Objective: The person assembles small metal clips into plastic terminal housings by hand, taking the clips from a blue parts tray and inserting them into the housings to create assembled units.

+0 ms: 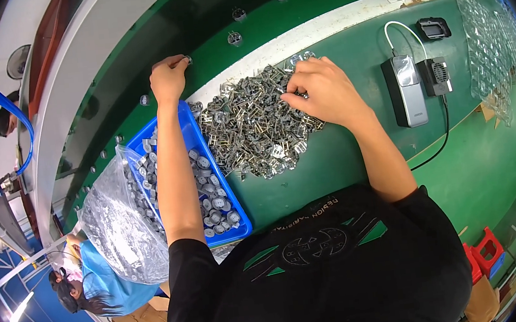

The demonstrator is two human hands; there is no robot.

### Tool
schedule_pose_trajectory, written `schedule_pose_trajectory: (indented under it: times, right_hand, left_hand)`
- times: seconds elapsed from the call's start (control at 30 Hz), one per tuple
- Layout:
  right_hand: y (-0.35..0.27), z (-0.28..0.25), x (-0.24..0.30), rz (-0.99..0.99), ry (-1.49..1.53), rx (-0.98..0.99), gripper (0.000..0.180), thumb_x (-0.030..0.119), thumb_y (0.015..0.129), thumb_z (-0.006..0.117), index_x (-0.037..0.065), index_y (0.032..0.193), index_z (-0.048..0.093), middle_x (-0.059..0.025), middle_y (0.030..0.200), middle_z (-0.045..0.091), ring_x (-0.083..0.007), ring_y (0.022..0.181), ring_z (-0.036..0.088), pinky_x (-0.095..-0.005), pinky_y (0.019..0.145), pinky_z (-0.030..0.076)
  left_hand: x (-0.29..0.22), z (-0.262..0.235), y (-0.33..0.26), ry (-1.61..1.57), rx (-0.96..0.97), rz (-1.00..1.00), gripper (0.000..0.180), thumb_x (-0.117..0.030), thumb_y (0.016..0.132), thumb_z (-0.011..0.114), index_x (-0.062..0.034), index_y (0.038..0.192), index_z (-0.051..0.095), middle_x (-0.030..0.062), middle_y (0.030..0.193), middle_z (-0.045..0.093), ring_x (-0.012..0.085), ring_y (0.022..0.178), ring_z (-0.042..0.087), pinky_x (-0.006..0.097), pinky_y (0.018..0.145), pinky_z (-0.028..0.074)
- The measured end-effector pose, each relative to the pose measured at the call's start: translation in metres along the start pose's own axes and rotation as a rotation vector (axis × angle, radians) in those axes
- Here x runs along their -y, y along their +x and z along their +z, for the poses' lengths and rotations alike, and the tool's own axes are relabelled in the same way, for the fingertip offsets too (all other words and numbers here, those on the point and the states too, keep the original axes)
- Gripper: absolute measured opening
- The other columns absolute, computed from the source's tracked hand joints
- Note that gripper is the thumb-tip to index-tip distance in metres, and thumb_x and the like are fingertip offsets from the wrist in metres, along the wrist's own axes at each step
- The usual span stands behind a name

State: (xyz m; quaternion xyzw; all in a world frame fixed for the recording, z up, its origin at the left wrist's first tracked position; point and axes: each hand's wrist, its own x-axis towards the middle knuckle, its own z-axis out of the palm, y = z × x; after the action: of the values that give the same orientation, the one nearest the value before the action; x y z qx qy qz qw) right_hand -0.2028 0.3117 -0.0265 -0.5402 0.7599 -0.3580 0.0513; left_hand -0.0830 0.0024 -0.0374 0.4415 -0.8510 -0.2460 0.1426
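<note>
My left hand (168, 80) reaches over the green belt (206, 25), its fingertips closed on a small round grey part (187, 59), mostly hidden by the fingers. My right hand (325, 91) is at the right side of a heap of small metal pin pieces (254, 120) on the table. Thumb and forefinger come together there; whatever lies between them is too small to make out. Under my left forearm stands a blue tray (244, 228) of grey plastic caps (215, 203).
Along the belt sit spaced round parts with pins (234, 38). A clear plastic bag (119, 219) lies left of the tray. To the right are a grey power bank (406, 92), a black cabled device (435, 77), a black frame (433, 28) and bubble wrap (488, 42). Another person (110, 277) sits at left.
</note>
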Motion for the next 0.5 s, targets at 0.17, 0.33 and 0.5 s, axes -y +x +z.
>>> schedule_pose_trajectory:
  times: [0.17, 0.33, 0.5]
  right_hand:
    - [-0.001, -0.003, 0.001, 0.022, 0.032, 0.011, 0.014, 0.018, 0.080, 0.070, 0.006, 0.073, 0.068, -0.0067, 0.075, 0.058, -0.0265, 0.078, 0.058, -0.0395, 0.073, 0.045]
    - [0.003, -0.005, 0.003, 0.039, 0.156, -0.101, 0.006, 0.010, 0.081, 0.069, 0.004, 0.081, 0.066, -0.0070, 0.081, 0.060, -0.0269, 0.081, 0.058, -0.0376, 0.076, 0.047]
    - [0.003, -0.010, 0.005, 0.205, 0.731, -0.193, 0.007, 0.006, 0.091, 0.064, 0.000, 0.092, 0.064, -0.0062, 0.093, 0.067, -0.0158, 0.080, 0.067, -0.0261, 0.063, 0.051]
  left_hand:
    - [0.015, -0.019, 0.004, -0.177, -0.147, 0.101, 0.032, -0.031, 0.089, 0.067, -0.0041, 0.105, 0.074, 0.0147, 0.095, 0.074, 0.0217, 0.090, 0.070, 0.031, 0.082, 0.051]
    - [0.048, -0.051, -0.011, -0.048, 0.043, 0.103, 0.040, -0.034, 0.084, 0.071, -0.0037, 0.111, 0.072, 0.0140, 0.089, 0.073, 0.0204, 0.086, 0.070, 0.032, 0.080, 0.052]
    - [0.021, -0.046, -0.025, 0.150, 0.190, -0.043, 0.046, -0.038, 0.076, 0.077, -0.0022, 0.106, 0.073, 0.0156, 0.087, 0.074, 0.0248, 0.081, 0.071, 0.034, 0.076, 0.054]
